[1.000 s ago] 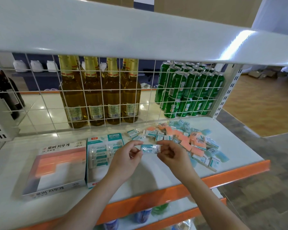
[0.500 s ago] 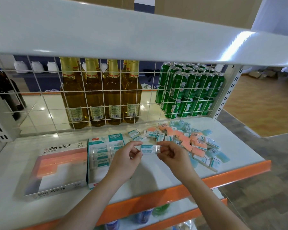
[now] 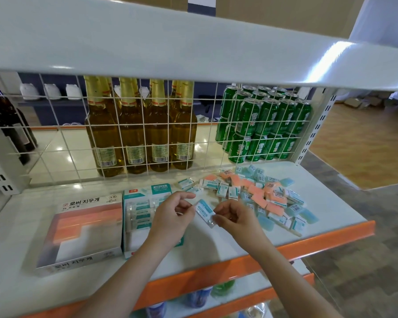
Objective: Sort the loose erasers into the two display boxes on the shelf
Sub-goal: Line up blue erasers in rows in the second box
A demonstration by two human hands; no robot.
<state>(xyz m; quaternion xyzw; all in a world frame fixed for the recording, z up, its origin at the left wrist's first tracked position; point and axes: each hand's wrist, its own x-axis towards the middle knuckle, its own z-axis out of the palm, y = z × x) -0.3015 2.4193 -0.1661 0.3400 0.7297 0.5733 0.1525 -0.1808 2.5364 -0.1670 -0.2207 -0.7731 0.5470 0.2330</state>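
Observation:
My left hand (image 3: 170, 216) and my right hand (image 3: 234, 216) pinch the two ends of one white-and-teal wrapped eraser (image 3: 204, 211), tilted, above the shelf just right of the boxes. The teal display box (image 3: 138, 212) holds several teal erasers and lies partly under my left hand. Left of it sits the orange display box (image 3: 83, 228), with orange erasers filling its back part. A pile of loose teal and orange erasers (image 3: 262, 196) lies on the shelf to the right of my hands.
A white wire grid (image 3: 133, 143) backs the shelf, with amber bottles (image 3: 136, 129) and green cans (image 3: 262, 125) behind it. An upper shelf board (image 3: 193, 47) hangs overhead. The orange front lip (image 3: 308, 244) marks the shelf's near edge.
The eraser was held level between both hands; now it is tilted, with the right end lower. Both hands stay in the same place above the shelf.

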